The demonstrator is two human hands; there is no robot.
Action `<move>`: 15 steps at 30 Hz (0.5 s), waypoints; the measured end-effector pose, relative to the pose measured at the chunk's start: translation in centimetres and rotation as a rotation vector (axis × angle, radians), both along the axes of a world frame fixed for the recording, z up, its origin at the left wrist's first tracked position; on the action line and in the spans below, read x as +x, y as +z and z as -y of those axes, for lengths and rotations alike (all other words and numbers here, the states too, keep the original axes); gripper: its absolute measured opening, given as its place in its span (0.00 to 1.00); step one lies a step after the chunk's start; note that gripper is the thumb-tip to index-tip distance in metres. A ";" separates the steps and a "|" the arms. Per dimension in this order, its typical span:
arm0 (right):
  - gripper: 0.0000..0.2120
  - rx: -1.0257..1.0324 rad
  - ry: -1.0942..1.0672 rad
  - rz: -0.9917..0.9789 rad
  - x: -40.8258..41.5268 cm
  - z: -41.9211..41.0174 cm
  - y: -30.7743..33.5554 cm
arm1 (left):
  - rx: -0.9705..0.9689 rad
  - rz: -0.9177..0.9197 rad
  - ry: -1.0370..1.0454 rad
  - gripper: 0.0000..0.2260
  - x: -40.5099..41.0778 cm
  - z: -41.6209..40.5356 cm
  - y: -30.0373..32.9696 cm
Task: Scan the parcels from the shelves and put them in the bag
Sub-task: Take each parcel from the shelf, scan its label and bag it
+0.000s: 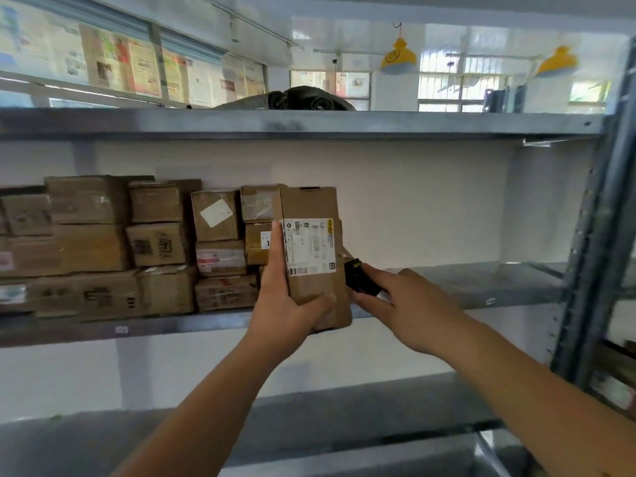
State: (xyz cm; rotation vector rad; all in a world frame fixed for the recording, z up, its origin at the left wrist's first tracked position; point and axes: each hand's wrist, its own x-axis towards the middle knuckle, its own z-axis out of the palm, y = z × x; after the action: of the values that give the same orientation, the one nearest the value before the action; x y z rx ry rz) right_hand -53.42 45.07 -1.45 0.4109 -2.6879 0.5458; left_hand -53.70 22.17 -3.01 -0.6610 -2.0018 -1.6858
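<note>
My left hand (pixel 287 297) grips a tall brown cardboard parcel (pixel 311 208) from below and holds it upright in front of the middle shelf (pixel 475 287). A white shipping label with a barcode faces me on the parcel's front. My right hand (pixel 409 304) holds a small black scanner (pixel 359 275) just right of the parcel's lower edge, its tip close to the label. Several more brown parcels (pixel 158 244) are stacked on the left half of that shelf. No bag is in view.
The right half of the middle shelf is bare metal. A dark shelf upright (pixel 599 235) runs down the right side. The top shelf (pixel 309 123) carries a black bundle (pixel 303 98). A lower shelf (pixel 344 411) lies under my arms.
</note>
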 end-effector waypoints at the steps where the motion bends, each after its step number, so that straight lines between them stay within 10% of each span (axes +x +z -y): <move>1: 0.24 -0.009 0.013 0.012 1.2 0.3 -0.4 | -0.008 -0.008 0.010 0.56 1.1 0.3 -0.6; 15: 0.24 -0.164 0.005 0.220 13.3 1.4 -4.0 | -0.139 0.154 0.144 0.54 9.2 2.4 -7.6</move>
State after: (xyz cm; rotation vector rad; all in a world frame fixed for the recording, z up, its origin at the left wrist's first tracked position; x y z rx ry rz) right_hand -40.14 43.67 -5.48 0.3289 -2.8210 0.8511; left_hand -44.46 19.78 -10.60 -0.4311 -2.2330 -1.5654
